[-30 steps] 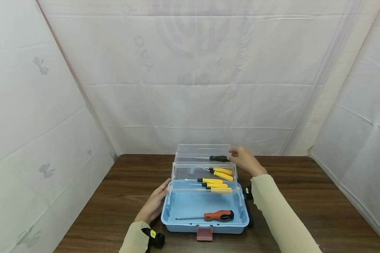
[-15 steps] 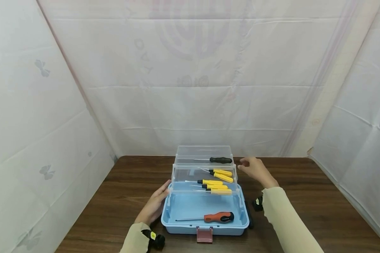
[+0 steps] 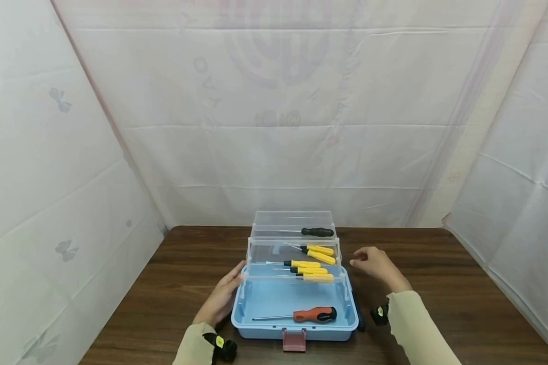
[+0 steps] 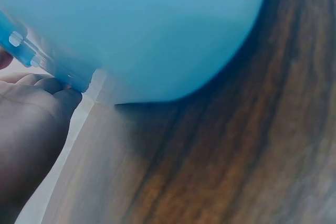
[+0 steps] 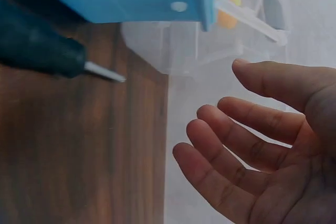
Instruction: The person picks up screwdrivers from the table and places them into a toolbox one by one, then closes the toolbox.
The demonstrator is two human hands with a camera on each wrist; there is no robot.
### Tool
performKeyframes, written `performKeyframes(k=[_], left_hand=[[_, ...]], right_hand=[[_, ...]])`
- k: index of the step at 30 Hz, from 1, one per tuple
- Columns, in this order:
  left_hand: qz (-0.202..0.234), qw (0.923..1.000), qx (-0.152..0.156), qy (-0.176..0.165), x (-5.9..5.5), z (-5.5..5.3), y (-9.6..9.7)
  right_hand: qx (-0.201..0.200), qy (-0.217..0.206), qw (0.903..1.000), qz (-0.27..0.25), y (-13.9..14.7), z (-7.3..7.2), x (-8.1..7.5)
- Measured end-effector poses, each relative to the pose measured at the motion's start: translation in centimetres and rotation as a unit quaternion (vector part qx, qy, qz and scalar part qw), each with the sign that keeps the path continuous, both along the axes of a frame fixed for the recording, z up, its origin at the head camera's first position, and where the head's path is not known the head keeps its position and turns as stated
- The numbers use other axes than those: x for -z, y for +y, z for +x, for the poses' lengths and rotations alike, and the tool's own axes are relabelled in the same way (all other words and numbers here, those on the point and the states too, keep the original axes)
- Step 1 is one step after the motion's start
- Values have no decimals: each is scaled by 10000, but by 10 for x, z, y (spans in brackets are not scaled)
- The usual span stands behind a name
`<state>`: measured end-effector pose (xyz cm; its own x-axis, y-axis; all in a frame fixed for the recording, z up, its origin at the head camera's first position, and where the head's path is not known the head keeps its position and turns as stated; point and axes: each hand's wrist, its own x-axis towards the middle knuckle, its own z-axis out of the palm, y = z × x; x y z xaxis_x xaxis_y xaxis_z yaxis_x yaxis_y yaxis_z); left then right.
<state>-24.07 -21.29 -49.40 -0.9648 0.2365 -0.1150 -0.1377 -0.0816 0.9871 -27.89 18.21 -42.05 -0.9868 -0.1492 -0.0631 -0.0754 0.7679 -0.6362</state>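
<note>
A light blue toolbox [image 3: 297,334] stands with its clear trays [image 3: 260,251] raised behind it. My left hand [image 3: 219,299] holds its left side near the back, thumb at the rim; the left wrist view shows part of this hand [image 4: 37,114] at the box edge. An orange-and-black screwdriver [image 3: 315,314] lies in the base. Several yellow-handled screwdrivers [image 3: 317,256] lie in the lower trays, and a black-handled screwdriver [image 3: 317,232] in the top one. Right of the box, my right hand [image 3: 376,266] hovers with nothing in it; the right wrist view shows its loosely bent fingers [image 5: 247,111].
A dark-handled screwdriver [image 5: 42,48] with a short metal shaft is beside the box's right side, mostly hidden in the head view. The pink latch [image 3: 294,340] hangs at the front. Wooden table [image 3: 164,304] surrounds the box, with white cloth [image 3: 210,152] behind it.
My right hand has let go of the black-handled screwdriver, which stays in the top tray, and has moved right and toward me. My left hand stays at the toolbox.
</note>
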Motion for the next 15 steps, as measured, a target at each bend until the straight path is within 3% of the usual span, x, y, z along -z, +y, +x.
performKeyframes(k=[9, 15], left_hand=[[72, 10000, 45, 19, 2, -1, -2], [63, 10000, 33, 30, 2, -1, -2]], right_hand=[[47, -304, 9995, 115, 8, 12, 25], [47, -597, 9982, -75, 11, 20, 35]])
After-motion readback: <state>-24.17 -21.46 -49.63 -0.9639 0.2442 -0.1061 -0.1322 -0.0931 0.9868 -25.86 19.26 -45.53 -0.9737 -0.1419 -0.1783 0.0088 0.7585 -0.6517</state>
